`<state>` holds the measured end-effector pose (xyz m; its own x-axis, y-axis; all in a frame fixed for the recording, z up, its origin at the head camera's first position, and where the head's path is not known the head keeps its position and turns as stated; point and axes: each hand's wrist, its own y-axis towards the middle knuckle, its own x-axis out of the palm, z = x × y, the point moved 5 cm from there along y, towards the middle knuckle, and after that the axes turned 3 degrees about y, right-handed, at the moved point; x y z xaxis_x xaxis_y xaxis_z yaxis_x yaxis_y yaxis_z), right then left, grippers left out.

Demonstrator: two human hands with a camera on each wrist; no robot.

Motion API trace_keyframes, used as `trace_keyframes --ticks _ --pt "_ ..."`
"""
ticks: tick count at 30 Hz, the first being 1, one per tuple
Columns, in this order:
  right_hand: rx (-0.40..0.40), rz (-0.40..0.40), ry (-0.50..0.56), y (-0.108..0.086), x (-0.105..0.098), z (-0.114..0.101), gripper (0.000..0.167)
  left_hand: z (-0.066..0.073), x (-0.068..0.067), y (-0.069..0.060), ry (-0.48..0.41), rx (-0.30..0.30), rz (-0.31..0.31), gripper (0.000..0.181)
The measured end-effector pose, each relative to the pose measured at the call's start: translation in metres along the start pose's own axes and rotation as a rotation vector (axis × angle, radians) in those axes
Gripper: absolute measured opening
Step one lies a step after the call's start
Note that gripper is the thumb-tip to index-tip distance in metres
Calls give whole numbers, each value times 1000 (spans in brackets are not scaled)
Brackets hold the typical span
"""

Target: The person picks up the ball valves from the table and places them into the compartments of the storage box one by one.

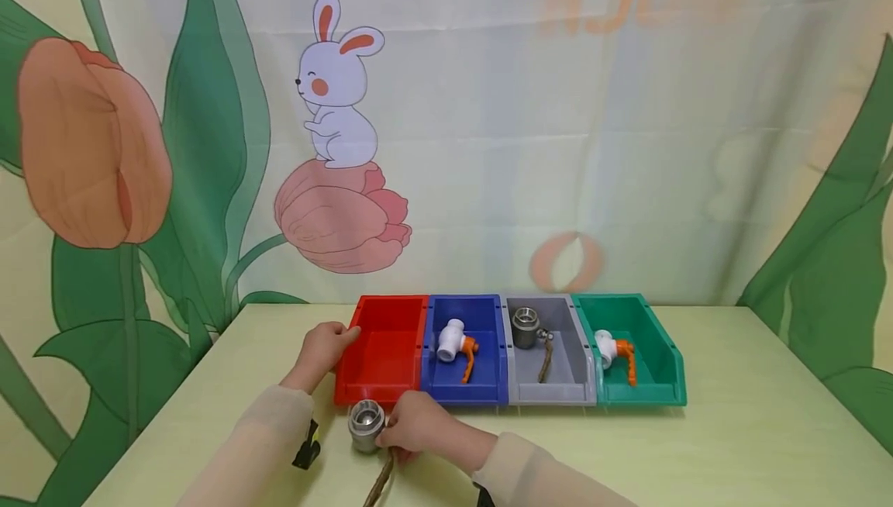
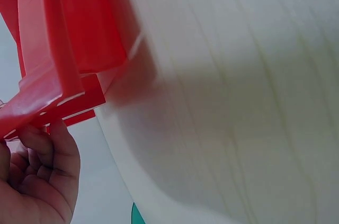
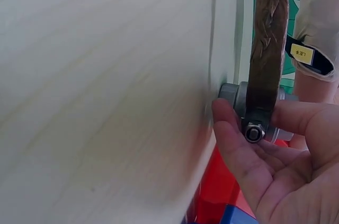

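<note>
My left hand [image 1: 324, 353] grips the left rim of the red bin [image 1: 387, 360], its thumb and fingers at the bin's edge in the left wrist view. In front of that bin, a grey metal ball valve [image 1: 366, 425] stands on the table with its round opening facing up. My right hand [image 1: 421, 427] pinches the valve from the right, by the stem end of its handle. The long brown-wrapped lever [image 3: 268, 36] points toward me. In the right wrist view, thumb and fingers sit on either side of the stem nut [image 3: 255, 132].
Right of the red bin adjoin a blue bin [image 1: 467, 394] with a white valve [image 1: 450, 340], a grey bin [image 1: 551, 394] with another metal valve [image 1: 525, 327], and a green bin [image 1: 659, 392] with a white valve [image 1: 605, 349]. A printed curtain [image 1: 474, 143] hangs behind the table.
</note>
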<state>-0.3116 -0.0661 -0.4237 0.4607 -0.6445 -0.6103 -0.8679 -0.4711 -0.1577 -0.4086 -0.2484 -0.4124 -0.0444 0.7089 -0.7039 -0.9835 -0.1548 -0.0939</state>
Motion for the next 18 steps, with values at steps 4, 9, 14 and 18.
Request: trace_keyframes --ticks 4,9,14,18 --pt "-33 13 -48 -4 0 -2 31 -2 3 2 8 -11 1 29" --pt "-82 31 -122 -4 1 -4 37 -1 2 1 20 4 17 31" --pt "-121 55 -194 -5 1 -3 50 2 2 0 18 2 17 31" --pt "-156 58 -237 -6 1 -6 51 1 0 -2 19 6 22 30"
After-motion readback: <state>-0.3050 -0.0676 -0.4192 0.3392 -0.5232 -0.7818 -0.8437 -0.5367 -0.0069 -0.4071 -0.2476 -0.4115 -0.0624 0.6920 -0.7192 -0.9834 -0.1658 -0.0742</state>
